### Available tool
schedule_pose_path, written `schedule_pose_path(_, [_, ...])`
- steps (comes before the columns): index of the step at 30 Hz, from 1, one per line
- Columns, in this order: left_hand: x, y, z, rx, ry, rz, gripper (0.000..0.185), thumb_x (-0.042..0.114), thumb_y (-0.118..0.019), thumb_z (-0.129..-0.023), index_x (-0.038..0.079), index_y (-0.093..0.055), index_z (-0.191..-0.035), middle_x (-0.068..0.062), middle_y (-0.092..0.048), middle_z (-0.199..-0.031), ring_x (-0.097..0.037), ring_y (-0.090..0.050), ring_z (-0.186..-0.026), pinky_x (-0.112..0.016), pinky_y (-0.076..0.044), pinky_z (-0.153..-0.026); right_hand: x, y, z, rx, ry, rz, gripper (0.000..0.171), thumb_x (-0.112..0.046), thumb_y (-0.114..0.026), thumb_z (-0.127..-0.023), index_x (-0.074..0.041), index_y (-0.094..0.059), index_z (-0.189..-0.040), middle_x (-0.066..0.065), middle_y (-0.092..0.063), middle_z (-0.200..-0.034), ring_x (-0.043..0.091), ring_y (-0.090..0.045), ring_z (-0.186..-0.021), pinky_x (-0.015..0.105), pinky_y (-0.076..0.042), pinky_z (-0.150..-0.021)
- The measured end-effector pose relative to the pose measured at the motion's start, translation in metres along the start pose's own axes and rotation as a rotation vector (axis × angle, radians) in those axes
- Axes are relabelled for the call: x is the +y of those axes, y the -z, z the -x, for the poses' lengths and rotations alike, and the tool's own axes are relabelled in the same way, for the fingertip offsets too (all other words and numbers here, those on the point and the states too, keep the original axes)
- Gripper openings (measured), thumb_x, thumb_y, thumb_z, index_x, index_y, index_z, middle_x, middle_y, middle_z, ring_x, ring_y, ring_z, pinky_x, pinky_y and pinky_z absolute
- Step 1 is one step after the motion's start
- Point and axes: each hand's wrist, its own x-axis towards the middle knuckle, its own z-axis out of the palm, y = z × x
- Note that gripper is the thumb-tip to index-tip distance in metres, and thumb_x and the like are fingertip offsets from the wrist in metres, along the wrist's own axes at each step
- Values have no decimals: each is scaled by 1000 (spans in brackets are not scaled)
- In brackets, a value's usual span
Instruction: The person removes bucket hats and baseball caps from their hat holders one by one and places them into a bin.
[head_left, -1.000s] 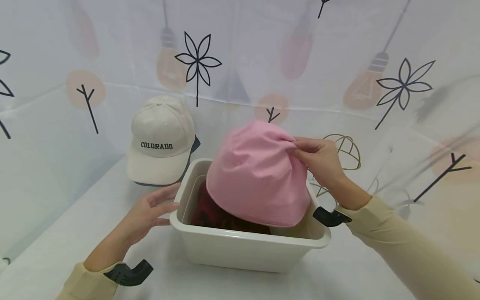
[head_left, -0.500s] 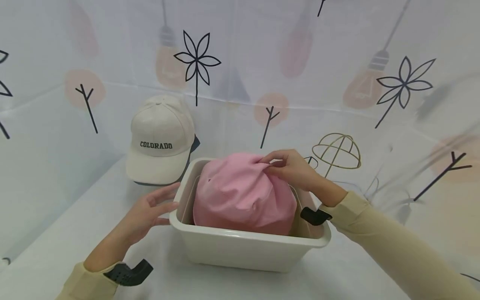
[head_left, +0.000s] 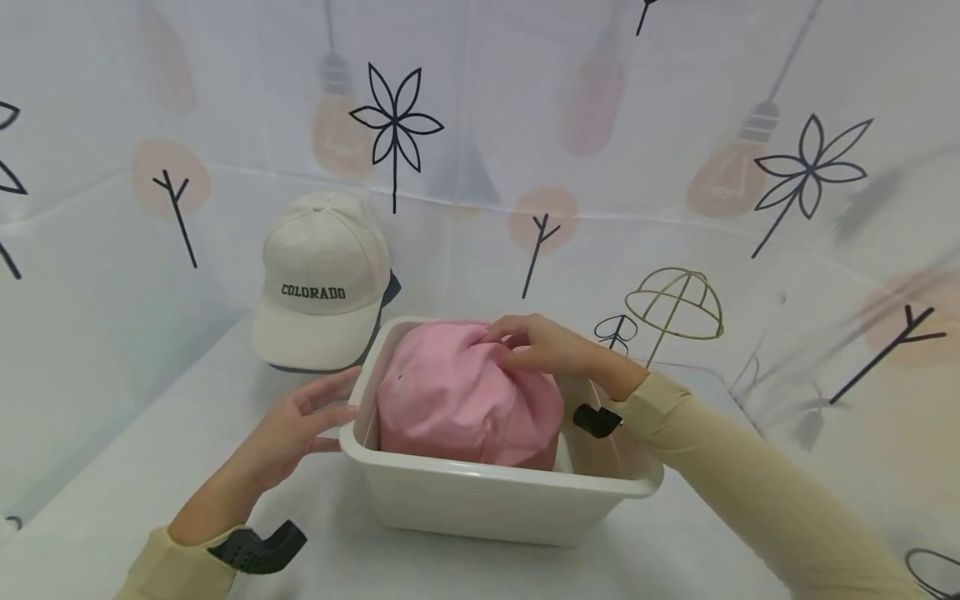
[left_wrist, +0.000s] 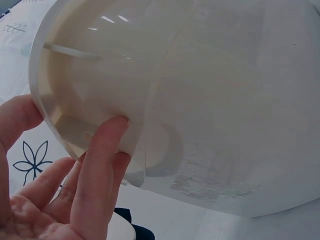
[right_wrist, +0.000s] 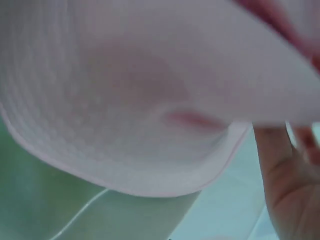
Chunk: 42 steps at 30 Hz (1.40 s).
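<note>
since 1 second ago the pink hat [head_left: 465, 392] has come down from above the white bin [head_left: 495, 492] and now sits inside it, its crown just under the right hand [head_left: 536, 346]. that hand has followed it down and still pinches a fold of fabric at the top of the crown, fingers curled over the cloth. the left hand [head_left: 300, 425] has not shifted: fingers straight and loosely spread, holding nothing, fingertips [left_wrist: 107, 132] resting against the bin's outer wall at its near-left corner, as the left wrist view shows.

doing this well seems to mean keeping that left hand braced on the wall so the bin does not slide on the counter [head_left: 150, 467] while the right hand presses down. the hat still bulges above the rim on the side away from the right wrist, so a flat push on the crown would likely seat it better than the pinch. the brim's position is hidden beneath the crown; the right wrist view is too blurred to tell.

beyond the left hand stands a cream cap [head_left: 322, 283] lettered colorado, and past the right hand a wire hat stand [head_left: 675, 304].
</note>
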Motion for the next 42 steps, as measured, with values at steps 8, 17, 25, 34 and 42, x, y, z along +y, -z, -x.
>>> schedule_pose_path(8, [-1, 1, 0, -8, -5, 8, 62, 21, -61, -91, 10, -33, -145, -22, -35, -143, -40, -36, -127, -46, -51, -81, 3, -11, -14, -283, 70, 220, 56, -25, -67, -83, -9, -49, -134, 0, -48, -129, 15, -43, -114, 34, -38, -98])
schedule_pose_path(17, [0, 1, 0, -8, -10, 3, 62, 21, -61, -91, 10, -33, -145, -22, -34, -143, -40, -36, -127, -47, -51, -81, 10, -29, -30, -418, 58, 367, 61, -19, -70, -77, -11, -49, -134, 4, -46, -132, 21, -39, -122, 41, -32, -103])
schedule_pose_path(25, [1, 0, 0, 10, 0, -2, 62, 22, -62, -90, 10, -34, -144, -22, -36, -142, -40, -37, -126, -47, -51, -80, 25, -62, -29, -745, -339, 370, 36, -14, -62, -80, -18, -50, -115, -2, -46, -97, 16, -44, -96, 34, -47, -77])
schedule_pose_path(34, [-1, -1, -2, -2, -11, 16, 62, 21, -62, -90, 11, -35, -144, -21, -36, -142, -40, -38, -126, -47, -51, -79, 21, -37, -32, -675, -114, 342, 41, -8, -67, -79, -7, -57, -119, 2, -54, -106, 20, -49, -100, 29, -44, -86])
schedule_pose_path(42, [-3, 1, -2, -2, -7, 5, 61, 22, -62, -90, 10, -35, -144, -21, -37, -142, -40, -38, -126, -48, -51, -80, -16, -15, -25, -452, 47, 159, 46, -18, -67, -86, -9, -53, -129, 0, -51, -130, 20, -45, -122, 40, -38, -99])
